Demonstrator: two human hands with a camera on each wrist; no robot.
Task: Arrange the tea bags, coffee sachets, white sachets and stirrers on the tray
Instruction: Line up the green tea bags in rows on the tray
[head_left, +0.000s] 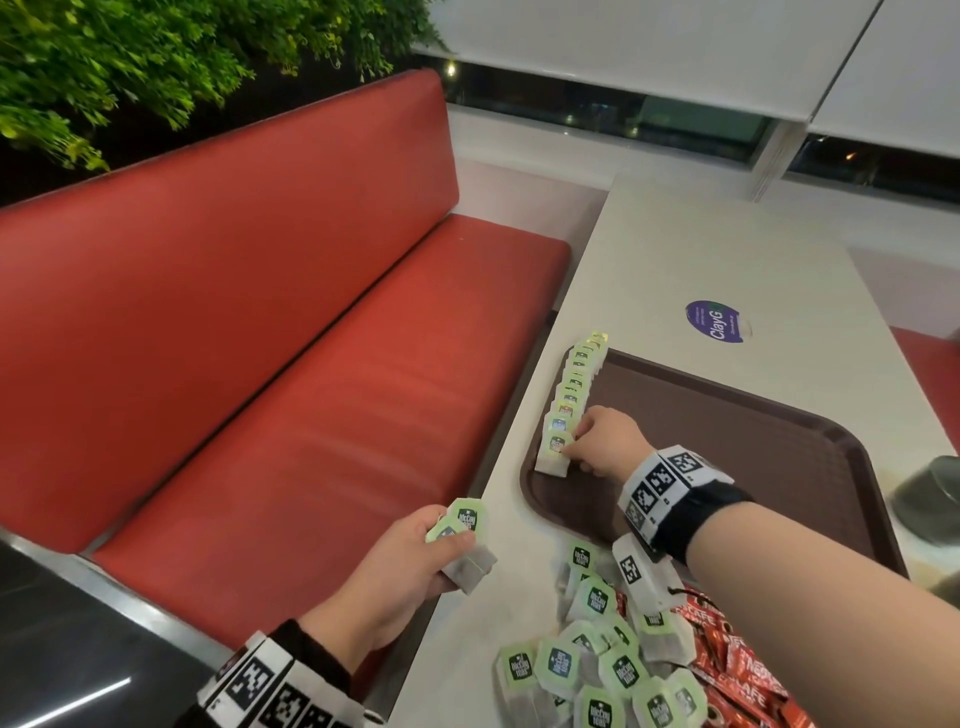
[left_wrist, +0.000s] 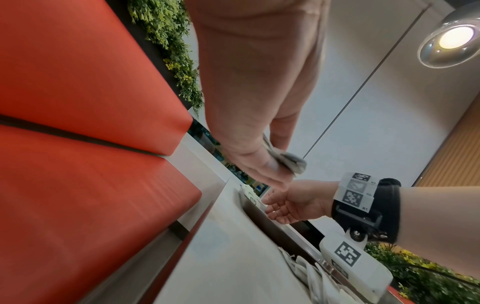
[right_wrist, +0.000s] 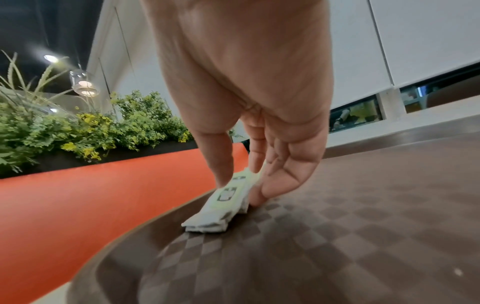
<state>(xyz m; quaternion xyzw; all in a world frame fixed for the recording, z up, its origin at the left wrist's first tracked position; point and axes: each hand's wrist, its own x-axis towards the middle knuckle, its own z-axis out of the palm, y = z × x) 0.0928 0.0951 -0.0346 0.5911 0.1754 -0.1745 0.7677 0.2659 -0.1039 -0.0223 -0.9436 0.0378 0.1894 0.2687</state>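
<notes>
Tea bags (head_left: 571, 395) are lined along the tray's (head_left: 779, 441) left rim, the nearest pinched by the right hand (head_left: 605, 441). A few are gripped by the left hand (head_left: 410, 566) beside the tray; loose ones (head_left: 597, 660) and red sachets (head_left: 727, 649) are heaped on the tabletop (head_left: 701, 249) nearby.

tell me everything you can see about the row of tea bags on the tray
The row of tea bags runs along the left edge of the brown tray, from its far corner toward the near one. The bags overlap like shingles, each a pale paper pouch with a light green tag bearing a dark logo. They lean on one another and on the tray's raised rim. The right hand touches the nearest bag with thumb and fingertips, setting it at the row's near end.
</notes>
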